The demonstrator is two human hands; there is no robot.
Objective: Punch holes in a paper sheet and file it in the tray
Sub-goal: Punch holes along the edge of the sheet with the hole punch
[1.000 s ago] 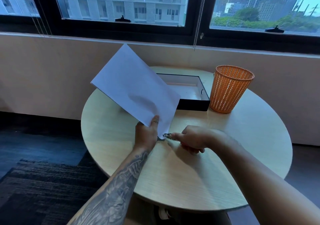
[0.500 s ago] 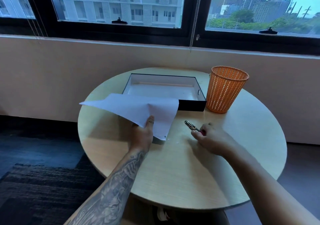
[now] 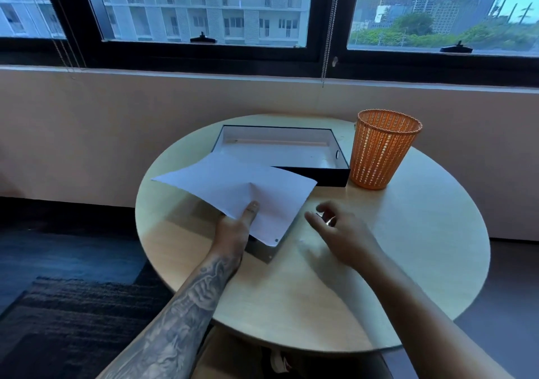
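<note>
My left hand (image 3: 233, 233) holds a white paper sheet (image 3: 233, 183) by its near edge, thumb on top. The sheet hangs almost flat, low over the round table, and its far edge overlaps the front left of the tray. A small punched hole shows near the sheet's near corner. The tray (image 3: 320, 176) is a shallow black box with a white inside, at the back of the table. My right hand (image 3: 341, 233) hovers, blurred, just right of the sheet with fingers spread. A small metal hole punch (image 3: 330, 220) glints on the table under those fingers.
An orange mesh basket (image 3: 382, 151) stands right of the tray, close to its corner. The light wooden table (image 3: 408, 262) sits against a beige wall below the windows. A dark rug (image 3: 73, 320) covers the floor at the lower left.
The sheet dropped from upright to nearly flat and moved toward the tray. My right hand carried the punch rightward away from the sheet's corner, set it on the table and spread its fingers.
</note>
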